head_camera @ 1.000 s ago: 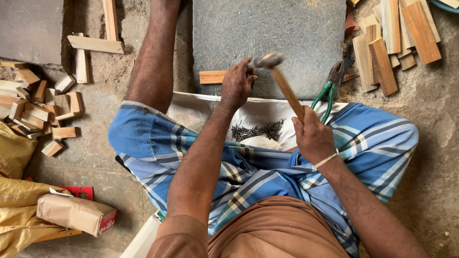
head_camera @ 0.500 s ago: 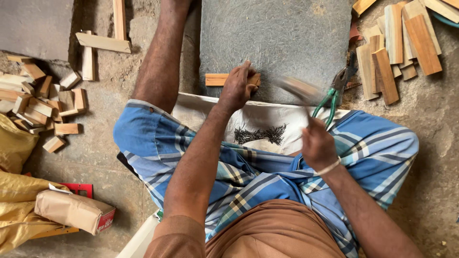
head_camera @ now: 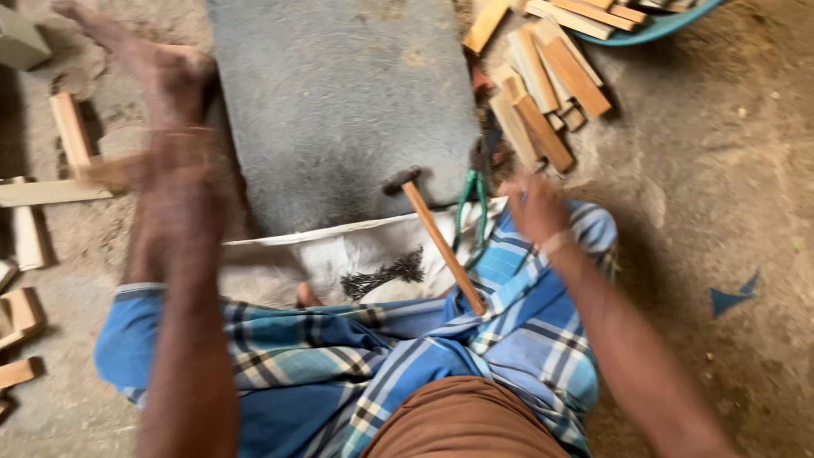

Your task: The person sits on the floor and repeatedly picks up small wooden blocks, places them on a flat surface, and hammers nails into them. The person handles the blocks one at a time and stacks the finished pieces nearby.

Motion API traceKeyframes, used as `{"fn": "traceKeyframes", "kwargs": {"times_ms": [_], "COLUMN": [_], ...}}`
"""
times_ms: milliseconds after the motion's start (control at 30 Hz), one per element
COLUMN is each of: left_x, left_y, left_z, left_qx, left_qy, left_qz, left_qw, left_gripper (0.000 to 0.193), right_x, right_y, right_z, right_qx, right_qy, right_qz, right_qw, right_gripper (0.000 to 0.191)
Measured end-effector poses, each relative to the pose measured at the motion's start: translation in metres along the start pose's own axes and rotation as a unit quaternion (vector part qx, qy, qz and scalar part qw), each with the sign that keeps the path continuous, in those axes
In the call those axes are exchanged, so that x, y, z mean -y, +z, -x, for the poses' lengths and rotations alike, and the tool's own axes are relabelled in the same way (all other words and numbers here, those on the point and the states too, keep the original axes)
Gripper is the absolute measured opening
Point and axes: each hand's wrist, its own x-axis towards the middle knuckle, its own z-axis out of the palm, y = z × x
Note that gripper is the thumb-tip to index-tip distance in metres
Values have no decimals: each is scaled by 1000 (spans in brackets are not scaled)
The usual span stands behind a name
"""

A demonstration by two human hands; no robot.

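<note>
Head view, looking down over a seated person's lap. Hammer [head_camera: 437, 233] lies released, its dark metal head resting at the near edge of the grey stone slab [head_camera: 339, 102] and its long pale wooden handle slanting down across the white sack [head_camera: 339, 254] onto the blue checked cloth [head_camera: 356, 365] over the knees. Judged from its build, the tool is head-heavy and rigid; the smooth handle offers the natural hold toward its lower end, where the weight of the head gives swing. Right hand [head_camera: 536, 206] hovers just beside the handle, near the green-handled pliers [head_camera: 469, 208]; it holds nothing that can be seen, fingers loosely curled, though blur hides detail. Left hand [head_camera: 174, 165] is strongly blurred out to the left, with what appears to be a small wooden piece [head_camera: 110, 170] at it; whether the fingers are closed on the piece cannot be told. A dark cluster of thin nails [head_camera: 386, 273] sits on the sack: small, stiff and sharp. The slab is rough, flat and hard. Short sawn wooden strips [head_camera: 551, 85], light and dry-looking, lie heaped at the upper right, partly in a blue basin [head_camera: 653, 30], with further offcuts [head_camera: 25, 246] scattered on the dusty earthen floor [head_camera: 721, 170] to the left.
</note>
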Motion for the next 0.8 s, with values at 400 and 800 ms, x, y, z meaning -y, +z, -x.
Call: {"fn": "traceKeyframes", "kwargs": {"times_ms": [400,800], "left_x": [-88,-151], "left_y": [6,70], "left_z": [69,118], "left_qx": [202,446], "left_qy": [-87,177], "left_qz": [198,210], "left_qw": [955,852], "left_gripper": [64,42], "right_x": [-17,107], "right_y": [10,15], "right_z": [-95,-100], "right_qx": [-11,-110], "right_qy": [128,-229], "right_qz": [88,-26], "right_qw": [988,967], "right_gripper": [76,55]}}
